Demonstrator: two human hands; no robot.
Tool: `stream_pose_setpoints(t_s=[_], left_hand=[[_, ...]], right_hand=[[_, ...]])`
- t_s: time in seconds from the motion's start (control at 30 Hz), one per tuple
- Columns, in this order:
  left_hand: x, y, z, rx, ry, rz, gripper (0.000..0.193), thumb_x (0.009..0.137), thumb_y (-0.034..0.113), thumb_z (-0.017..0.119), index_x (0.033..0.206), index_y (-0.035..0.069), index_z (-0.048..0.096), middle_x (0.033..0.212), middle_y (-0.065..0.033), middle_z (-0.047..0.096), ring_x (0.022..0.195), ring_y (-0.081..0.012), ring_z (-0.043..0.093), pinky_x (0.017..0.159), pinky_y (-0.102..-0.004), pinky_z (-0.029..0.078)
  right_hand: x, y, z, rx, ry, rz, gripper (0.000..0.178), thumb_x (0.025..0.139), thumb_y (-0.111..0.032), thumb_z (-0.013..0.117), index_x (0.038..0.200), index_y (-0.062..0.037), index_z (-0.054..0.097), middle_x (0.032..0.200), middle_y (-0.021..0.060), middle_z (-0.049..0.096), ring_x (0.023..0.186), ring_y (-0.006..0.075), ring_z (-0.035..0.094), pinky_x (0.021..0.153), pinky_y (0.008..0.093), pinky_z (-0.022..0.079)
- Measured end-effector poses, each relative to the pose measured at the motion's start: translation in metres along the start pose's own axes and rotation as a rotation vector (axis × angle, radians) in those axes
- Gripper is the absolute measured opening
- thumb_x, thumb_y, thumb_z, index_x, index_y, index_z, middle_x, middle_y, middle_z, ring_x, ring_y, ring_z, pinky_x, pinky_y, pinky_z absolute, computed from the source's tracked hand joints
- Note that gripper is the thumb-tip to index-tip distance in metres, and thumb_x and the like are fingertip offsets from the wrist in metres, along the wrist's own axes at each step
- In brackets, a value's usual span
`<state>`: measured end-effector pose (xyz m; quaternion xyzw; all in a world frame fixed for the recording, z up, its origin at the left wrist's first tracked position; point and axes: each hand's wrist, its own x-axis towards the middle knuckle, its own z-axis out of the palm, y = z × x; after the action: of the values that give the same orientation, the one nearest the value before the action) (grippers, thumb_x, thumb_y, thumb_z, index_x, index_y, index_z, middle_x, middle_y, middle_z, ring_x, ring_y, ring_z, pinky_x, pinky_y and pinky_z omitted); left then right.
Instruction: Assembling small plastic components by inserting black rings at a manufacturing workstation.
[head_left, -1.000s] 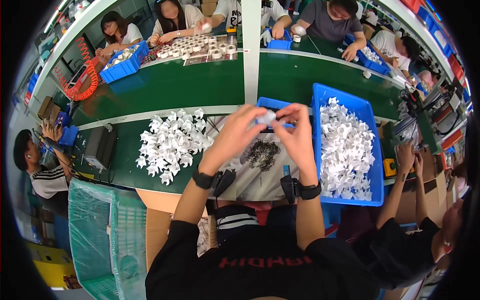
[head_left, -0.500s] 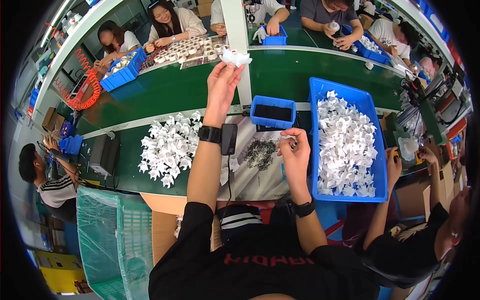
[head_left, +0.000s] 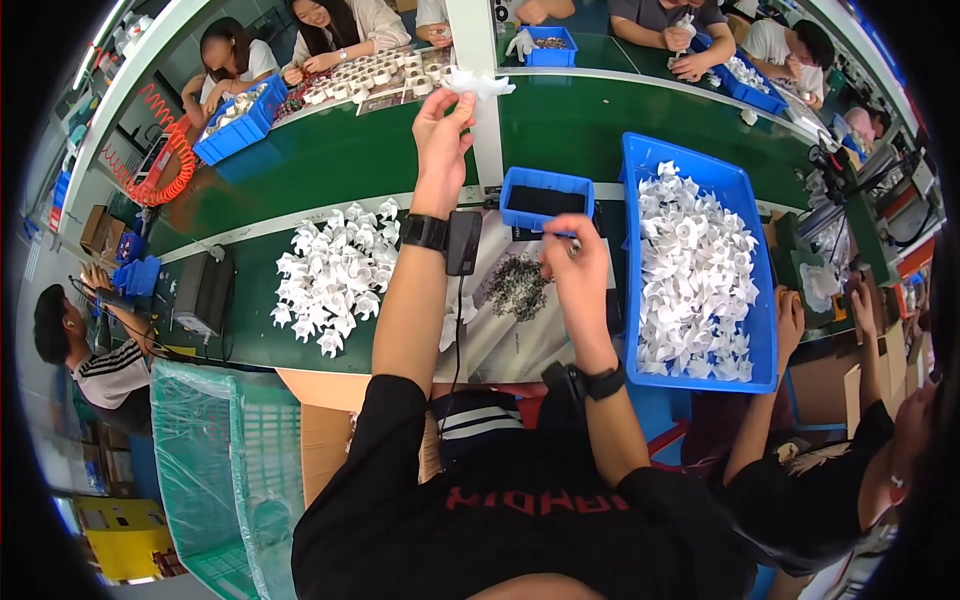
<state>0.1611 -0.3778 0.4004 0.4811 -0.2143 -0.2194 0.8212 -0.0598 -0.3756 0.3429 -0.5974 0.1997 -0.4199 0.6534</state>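
Clock directions are taken from the middle of the view. At 12 o'clock, the left hand [head_left: 445,135] is raised, its thumb and fingertips clamped on a white, thin-walled, flower-shaped piece [head_left: 484,85]. This piece sits above the fingers in front of a white upright post [head_left: 486,150]; it looks slightly translucent, with pointed lobes flaring toward 3 o'clock, and its lower edge is partly hidden by the fingers.

The right hand [head_left: 580,265], close in at 2 o'clock, has its fingers curled toward the thumb; whether the tips meet, or pinch anything, I cannot tell. Just beside it, toward 9 o'clock, lies a loose heap of tiny dark and silvery parts [head_left: 515,287] on a pale grey printed sheet [head_left: 500,350].

At 1 o'clock stands a small blue plastic bin with a black inside [head_left: 525,218]. At 3 o'clock, a large blue plastic tray [head_left: 715,178] holds many white pieces [head_left: 695,280] with similar pointed lobes. Another heap of white pointed pieces [head_left: 335,270] lies at 9 o'clock on the dark green tabletop [head_left: 250,340].
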Motion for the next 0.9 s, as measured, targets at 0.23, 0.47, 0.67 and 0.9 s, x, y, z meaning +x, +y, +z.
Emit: stream_pose_setpoints(t_s=[0.23,0.47,0.67,0.9], left_hand=[[0.003,0.005,0.001,0.118,-0.053,0.048,0.026,0.08,0.019,0.076,0.099,0.011,0.061,0.094,0.0047,0.061,0.07,-0.0059,0.055,0.056,-0.0227,0.038],[-0.005,0.016,-0.002,0.153,-0.036,0.077,0.03,0.08,0.019,0.075,0.105,0.009,0.061,0.097,0.0031,0.062,0.071,-0.0063,0.055,0.056,-0.0224,0.038],[0.008,0.015,-0.002,0.095,-0.089,0.075,0.036,0.08,0.02,0.075,0.109,0.008,0.058,0.099,0.0024,0.062,0.075,-0.0066,0.056,0.056,-0.0226,0.038],[0.013,0.011,0.0,0.208,-0.029,0.132,0.042,0.081,0.016,0.073,0.117,0.006,0.054,0.104,-0.0018,0.061,0.084,-0.0092,0.056,0.066,-0.0245,0.044]], right_hand=[[0.138,-0.013,0.061,-0.026,0.151,-0.197,0.027,0.084,-0.008,0.065,0.108,0.002,0.058,0.093,0.0074,0.062,0.066,0.0103,0.059,0.05,0.0226,0.047],[0.155,0.001,0.078,-0.009,0.146,-0.228,0.03,0.084,-0.011,0.068,0.108,0.0045,0.058,0.092,0.0074,0.063,0.068,0.011,0.059,0.051,0.0239,0.049],[0.169,-0.003,0.071,0.012,0.075,-0.26,0.024,0.086,-0.011,0.067,0.104,0.0016,0.06,0.091,0.0056,0.062,0.074,0.0109,0.059,0.052,0.0242,0.051],[0.176,-0.013,0.063,0.052,-0.027,-0.213,0.02,0.087,-0.012,0.066,0.103,-0.0019,0.06,0.095,0.0033,0.061,0.081,0.0108,0.058,0.058,0.026,0.054]])
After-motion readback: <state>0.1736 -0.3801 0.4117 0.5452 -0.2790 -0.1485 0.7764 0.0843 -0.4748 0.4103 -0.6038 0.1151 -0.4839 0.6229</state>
